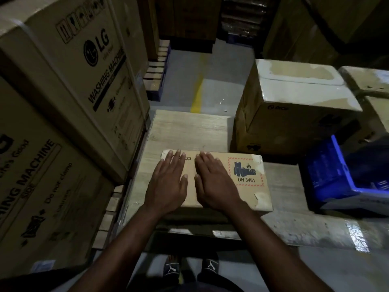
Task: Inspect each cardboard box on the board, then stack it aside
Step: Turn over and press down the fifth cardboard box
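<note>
Left hand [168,182] lay flat, fingers spread, on the cardboard box [248,186], gripping nothing. Right hand [214,182] beside it did the same, palm down, open. The box sat at the board's [189,131] near edge, directly under both hands, its long axis running left to right, hazard label (UN 3481) toward the right end. Neither hand looked nearer; a lift likely wanted them at the ends.

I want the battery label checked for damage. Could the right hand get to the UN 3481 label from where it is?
Probably yes. The right hand lies flat on the flat cardboard box, just beside the UN 3481 label, with nothing between them.
</note>
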`<state>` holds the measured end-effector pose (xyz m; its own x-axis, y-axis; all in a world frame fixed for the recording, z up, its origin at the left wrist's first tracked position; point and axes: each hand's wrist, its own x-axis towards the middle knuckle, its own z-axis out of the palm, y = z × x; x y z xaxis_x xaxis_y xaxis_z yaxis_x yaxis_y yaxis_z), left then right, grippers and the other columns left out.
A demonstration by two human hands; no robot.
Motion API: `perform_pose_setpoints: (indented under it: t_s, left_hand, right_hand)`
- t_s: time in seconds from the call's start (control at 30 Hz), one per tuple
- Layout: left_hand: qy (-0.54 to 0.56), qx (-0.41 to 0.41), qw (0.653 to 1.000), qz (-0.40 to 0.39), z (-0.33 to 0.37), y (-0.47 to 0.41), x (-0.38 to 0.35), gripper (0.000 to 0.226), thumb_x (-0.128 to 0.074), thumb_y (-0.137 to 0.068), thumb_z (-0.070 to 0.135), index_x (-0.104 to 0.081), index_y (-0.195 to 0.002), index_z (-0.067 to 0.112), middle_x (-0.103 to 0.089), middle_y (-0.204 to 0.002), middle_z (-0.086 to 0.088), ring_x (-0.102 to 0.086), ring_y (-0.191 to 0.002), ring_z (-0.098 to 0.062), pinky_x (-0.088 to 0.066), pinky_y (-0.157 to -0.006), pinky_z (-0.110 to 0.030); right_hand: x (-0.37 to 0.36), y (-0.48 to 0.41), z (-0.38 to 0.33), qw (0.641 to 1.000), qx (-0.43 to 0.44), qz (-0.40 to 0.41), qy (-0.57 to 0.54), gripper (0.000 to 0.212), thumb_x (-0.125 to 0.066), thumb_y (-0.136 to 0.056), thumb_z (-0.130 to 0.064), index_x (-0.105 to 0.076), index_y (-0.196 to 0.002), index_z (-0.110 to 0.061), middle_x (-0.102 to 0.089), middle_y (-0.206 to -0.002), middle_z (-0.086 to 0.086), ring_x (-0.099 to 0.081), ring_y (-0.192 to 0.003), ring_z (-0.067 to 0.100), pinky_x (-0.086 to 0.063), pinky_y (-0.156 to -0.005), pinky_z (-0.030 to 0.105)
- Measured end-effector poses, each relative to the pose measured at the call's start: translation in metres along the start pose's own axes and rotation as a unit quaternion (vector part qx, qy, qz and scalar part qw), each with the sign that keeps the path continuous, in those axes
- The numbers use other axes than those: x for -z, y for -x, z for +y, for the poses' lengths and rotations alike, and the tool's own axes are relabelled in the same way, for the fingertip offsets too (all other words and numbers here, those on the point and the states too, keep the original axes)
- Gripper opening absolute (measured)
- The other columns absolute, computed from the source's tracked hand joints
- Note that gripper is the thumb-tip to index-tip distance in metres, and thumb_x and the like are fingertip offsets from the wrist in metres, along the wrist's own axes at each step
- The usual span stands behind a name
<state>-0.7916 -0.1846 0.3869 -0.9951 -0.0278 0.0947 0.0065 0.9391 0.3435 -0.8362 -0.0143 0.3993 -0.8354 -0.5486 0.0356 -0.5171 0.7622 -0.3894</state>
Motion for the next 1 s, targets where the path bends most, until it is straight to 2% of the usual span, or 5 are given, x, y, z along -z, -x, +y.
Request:
perform_pose_setpoints:
  t_s: [0.2,0.33,0.53,0.77,1.0]
  left_hand:
    - [-0.012,-0.005,1.000,-0.014,-0.004,0.000,-0.004,0.066,-0.023,-0.096,0.040,-0.029,-0.156,0.015,-0.023,-0.164,0.000,-0.009,-0.153,-0.013,-0.012,-0.125,-0.038]
    - [-0.023,-0.005,1.000,-0.016,0.000,0.000,-0.001,0.066,-0.022,-0.096,0.042,-0.028,-0.156,0.016,-0.023,-0.164,0.000,-0.010,-0.153,-0.013,-0.013,-0.125,-0.038]
    - [-0.016,-0.030,0.999,-0.018,0.022,-0.010,0.003,0.067,-0.018,-0.096,0.043,-0.027,-0.157,0.016,-0.023,-0.164,-0.001,-0.011,-0.153,-0.016,-0.009,-0.125,-0.038]
    - [-0.029,-0.081,0.995,-0.042,0.053,-0.019,-0.021,0.066,-0.012,-0.099,0.037,-0.018,-0.158,0.008,-0.013,-0.166,-0.007,-0.004,-0.154,-0.017,-0.003,-0.126,-0.037]
    - [-0.036,-0.084,0.995,-0.044,0.053,-0.023,-0.023,0.066,-0.011,-0.099,0.036,-0.017,-0.157,0.007,-0.013,-0.166,-0.009,-0.004,-0.154,-0.020,-0.005,-0.125,-0.038]
  right_hand:
    - [-0.013,-0.002,0.004,0.999,0.012,-0.018,0.045,0.064,-0.022,-0.104,-0.039,-0.015,-0.161,-0.012,-0.005,-0.169,0.006,0.002,-0.156,0.019,0.003,-0.125,0.033]
    - [-0.009,-0.001,0.002,0.999,0.003,-0.032,0.035,0.064,-0.018,-0.105,-0.042,-0.011,-0.161,-0.014,0.000,-0.169,0.003,0.007,-0.155,0.016,0.000,-0.127,0.037]
    - [0.008,0.010,0.015,0.999,-0.016,-0.034,-0.007,0.065,-0.025,-0.105,-0.043,-0.010,-0.161,-0.012,-0.001,-0.168,0.003,0.008,-0.155,0.015,0.005,-0.126,0.033]
    - [0.017,0.039,0.057,0.995,-0.092,-0.023,0.040,0.074,-0.004,-0.097,-0.049,-0.009,-0.161,-0.014,0.001,-0.168,0.001,0.007,-0.155,0.015,-0.002,-0.127,0.040]
    - [0.016,0.038,0.057,0.996,-0.081,0.004,0.034,0.066,-0.012,-0.102,-0.041,-0.017,-0.160,-0.012,-0.008,-0.168,0.004,0.000,-0.156,0.016,0.003,-0.125,0.034]
